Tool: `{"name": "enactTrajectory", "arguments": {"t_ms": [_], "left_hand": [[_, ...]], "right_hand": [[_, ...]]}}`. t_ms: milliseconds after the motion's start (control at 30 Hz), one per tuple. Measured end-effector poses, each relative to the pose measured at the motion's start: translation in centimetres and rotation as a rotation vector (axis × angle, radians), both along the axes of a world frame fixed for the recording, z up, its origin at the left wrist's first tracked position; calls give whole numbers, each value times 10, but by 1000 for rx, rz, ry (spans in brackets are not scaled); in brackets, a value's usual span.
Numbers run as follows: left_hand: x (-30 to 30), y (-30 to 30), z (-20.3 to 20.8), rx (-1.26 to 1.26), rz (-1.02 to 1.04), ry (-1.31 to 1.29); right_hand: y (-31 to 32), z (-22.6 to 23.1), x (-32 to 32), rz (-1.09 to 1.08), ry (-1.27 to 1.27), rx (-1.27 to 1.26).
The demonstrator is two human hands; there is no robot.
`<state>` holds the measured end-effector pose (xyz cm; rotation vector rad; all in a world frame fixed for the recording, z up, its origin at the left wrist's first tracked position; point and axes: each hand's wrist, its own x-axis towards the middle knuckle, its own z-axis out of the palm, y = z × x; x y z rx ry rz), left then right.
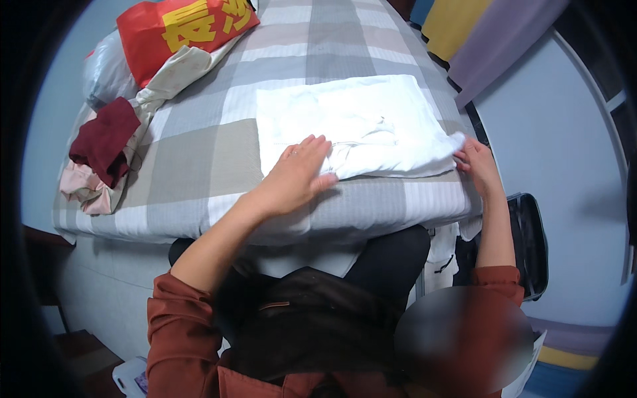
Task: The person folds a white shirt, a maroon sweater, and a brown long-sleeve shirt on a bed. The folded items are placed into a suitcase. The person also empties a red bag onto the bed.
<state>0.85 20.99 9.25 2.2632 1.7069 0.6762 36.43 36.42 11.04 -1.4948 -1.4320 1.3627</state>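
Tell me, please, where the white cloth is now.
In the head view, the white cloth lies right of centre on the bed, left hand at its near edge, right hand at its corner.

Room over bedspread [338, 40] beyond white cloth [352, 109]; maroon cloth [105, 144], plastic bag [109, 73] block left.

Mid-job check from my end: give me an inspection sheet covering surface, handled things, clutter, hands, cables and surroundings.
Surface: bed with a checked bedspread, grey, white and beige.
Handled things: white cloth, spread fairly flat, some creases near its middle, right corner lifted.
Clutter: red bag with yellow print, clear plastic bag, maroon cloth and pale pink cloth, all at left.
Hands: left hand open over the near left part; right hand appears to pinch the right corner.
Cables: nothing seen for certain.
Surroundings: purple-and-yellow curtain, dark case beside the bed.
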Motion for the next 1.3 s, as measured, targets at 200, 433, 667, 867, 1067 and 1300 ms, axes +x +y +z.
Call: {"name": "enactTrajectory", "arguments": {"t_ms": [200, 433, 667, 867, 1067, 1300], "left_hand": [[-74, 6, -13, 13, 507, -790], [-59, 5, 11, -655, 494, -1270], [-32, 26, 35, -331, 513, -1118], [29, 69, 98, -405, 359, -939], [132, 136, 81, -370, 153, -832], [148, 93, 18, 102, -64, -669]], "right_hand": [[12, 19, -26, -41, -265, 154], [-51, 10, -187, 409, 42, 495], [-55, -30, -222, 317, 319, 81], [-41, -7, -158, 138, 738, 29], [-32, 25, -90, 74, 902, 11], [-22, -19, -52, -135, 687, -50]]}}
